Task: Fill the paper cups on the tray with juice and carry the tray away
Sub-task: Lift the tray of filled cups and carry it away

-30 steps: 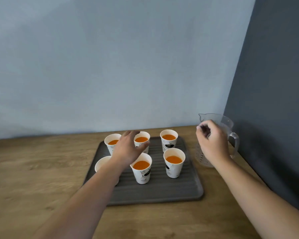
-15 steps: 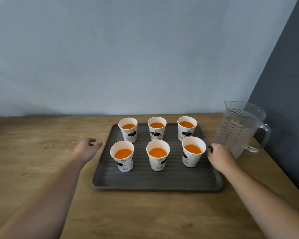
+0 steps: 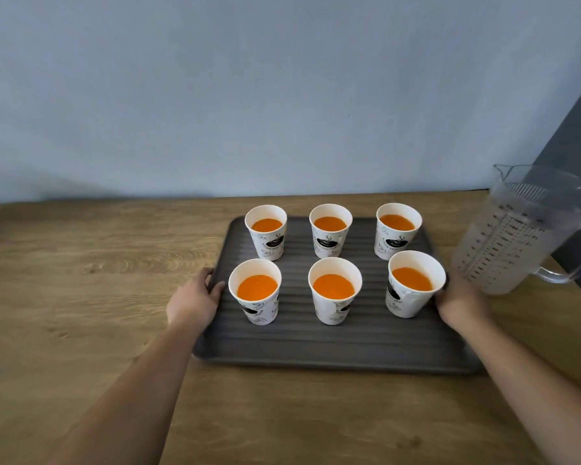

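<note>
The dark grey ribbed tray (image 3: 349, 344) sits on the wooden table (image 3: 98, 280), bearing six white printed paper cups (image 3: 329, 307) of orange juice (image 3: 333, 286) (two rows of three). The left hand (image 3: 193, 302) grips its left rim, and the right hand (image 3: 462, 305) holds the right rim, near the clear plastic measuring jug (image 3: 503, 250).

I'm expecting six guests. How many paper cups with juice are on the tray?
6 on the tray: back-left cup, back-middle cup, back-right cup, front-left cup, front-middle cup, front-right cup. None looks hidden.

Soft even daylight, sharp centre, warped edges.
</note>
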The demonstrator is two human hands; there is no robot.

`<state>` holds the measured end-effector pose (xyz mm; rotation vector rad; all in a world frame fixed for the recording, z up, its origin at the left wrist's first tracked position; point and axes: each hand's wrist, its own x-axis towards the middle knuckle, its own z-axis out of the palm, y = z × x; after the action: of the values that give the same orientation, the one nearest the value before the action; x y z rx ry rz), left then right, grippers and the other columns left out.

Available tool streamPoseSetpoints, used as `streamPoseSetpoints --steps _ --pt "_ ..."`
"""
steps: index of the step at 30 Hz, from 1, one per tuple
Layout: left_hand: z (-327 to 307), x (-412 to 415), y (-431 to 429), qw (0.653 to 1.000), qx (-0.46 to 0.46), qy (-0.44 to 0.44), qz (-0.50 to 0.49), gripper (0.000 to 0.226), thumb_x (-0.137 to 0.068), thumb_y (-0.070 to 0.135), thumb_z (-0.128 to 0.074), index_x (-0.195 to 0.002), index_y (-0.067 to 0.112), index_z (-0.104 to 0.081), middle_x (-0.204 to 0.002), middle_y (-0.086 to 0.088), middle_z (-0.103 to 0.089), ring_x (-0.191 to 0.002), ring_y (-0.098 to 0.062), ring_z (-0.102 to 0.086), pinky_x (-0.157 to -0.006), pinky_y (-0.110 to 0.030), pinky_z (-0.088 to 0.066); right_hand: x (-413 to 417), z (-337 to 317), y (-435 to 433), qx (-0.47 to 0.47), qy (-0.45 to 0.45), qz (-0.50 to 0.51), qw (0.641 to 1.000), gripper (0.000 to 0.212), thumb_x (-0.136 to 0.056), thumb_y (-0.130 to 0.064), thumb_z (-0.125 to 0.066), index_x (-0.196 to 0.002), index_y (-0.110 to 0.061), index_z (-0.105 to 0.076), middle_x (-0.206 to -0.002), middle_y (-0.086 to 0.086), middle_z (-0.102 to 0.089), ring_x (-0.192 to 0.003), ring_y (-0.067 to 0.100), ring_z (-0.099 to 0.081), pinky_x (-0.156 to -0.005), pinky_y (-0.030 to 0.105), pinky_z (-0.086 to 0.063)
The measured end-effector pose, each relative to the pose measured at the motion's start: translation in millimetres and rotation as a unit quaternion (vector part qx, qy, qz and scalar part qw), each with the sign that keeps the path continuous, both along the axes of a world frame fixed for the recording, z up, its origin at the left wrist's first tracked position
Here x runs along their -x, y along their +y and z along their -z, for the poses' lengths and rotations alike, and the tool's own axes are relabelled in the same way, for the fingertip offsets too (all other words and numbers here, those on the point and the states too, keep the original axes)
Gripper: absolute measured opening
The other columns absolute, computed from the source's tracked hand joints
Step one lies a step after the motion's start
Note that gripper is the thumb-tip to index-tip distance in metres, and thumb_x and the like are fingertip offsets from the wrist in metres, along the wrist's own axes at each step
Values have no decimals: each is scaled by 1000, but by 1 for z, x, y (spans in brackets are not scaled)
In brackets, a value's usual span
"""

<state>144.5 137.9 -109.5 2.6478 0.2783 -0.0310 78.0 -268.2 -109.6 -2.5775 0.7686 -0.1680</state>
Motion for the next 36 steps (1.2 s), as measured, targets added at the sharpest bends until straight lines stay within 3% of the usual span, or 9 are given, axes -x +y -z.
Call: streamPoseSetpoints --steps 4,7,10,17,22,26,30,36 --pt "2 -4 5 1000 16 -8 9 42 -94 37 -48 -135 30 -46 -121 -12 -64 -112 -36 -57 -84 -40 -46 7 -2 5 -33 -34 20 999 24 -90 -8 -47 -109 -7 -61 -110 21 -64 -101 37 -56 -72 31 -33" --pt "4 -5 9 999 39 -10 18 44 -95 36 -48 -139 33 -43 -117 -11 -66 -112 -35 -57 -84 -40 -47 10 0 8 -31 -54 32 998 28 -88 -5 -49 -111 -7 -64 -116 22 -63 -107 39 -55 -80 35 -40" --pt "6 -6 15 997 65 -19 33 45 -94 34 -49 -139 33 -43 -115 -11 -67 -111 -35 -57 -85 -40 -47 17 3 13 -57 -70 49 995 29 -87 -5 -48 -110 -10 -65 -111 20 -66 -101 38 -58 -80 36 -43" --pt "7 -7 27 995 76 -17 68 46 -94 30 -49 -139 33 -44 -109 -13 -69 -106 -36 -59 -84 -42 -50 48 0 32 -108 -89 104 985 47 -93 -10 -49 -139 -15 -48 -138 16 -52 -127 36 -47 -102 36 -36" --pt "2 10 29 992 85 -28 89 44 -94 27 -51 -138 31 -47 -108 -15 -69 -105 -36 -60 -83 -41 -49 76 -6 37 -108 -77 116 984 48 -94 -15 -48 -142 -21 -43 -135 17 -55 -121 36 -51 -95 36 -41" --pt "-8 32 27 991 85 -40 98 44 -94 25 -52 -137 30 -49 -111 -14 -69 -107 -36 -60 -84 -39 -48 105 -14 37 -129 -91 99 983 49 -95 -14 -46 -144 -19 -41 -136 17 -54 -123 36 -50 -98 36 -39" --pt "-20 63 22 989 80 -51 111 41 -94 24 -52 -134 29 -52 -103 -16 -70 -104 -38 -61 -81 -38 -47 146 -25 34 -124 -78 108 983 50 -96 -18 -44 -145 -24 -38 -137 13 -54 -119 34 -53 -86 31 -42" --pt "-35 115 -7 985 75 -48 147 42 -93 25 -52 -135 30 -52 -98 -16 -70 -100 -35 -62 -85 -38 -48 235 -40 19 -106 -99 131 981 49 -96 -14 -45 -144 -18 -40 -136 15 -55 -121 34 -53 -100 33 -41"
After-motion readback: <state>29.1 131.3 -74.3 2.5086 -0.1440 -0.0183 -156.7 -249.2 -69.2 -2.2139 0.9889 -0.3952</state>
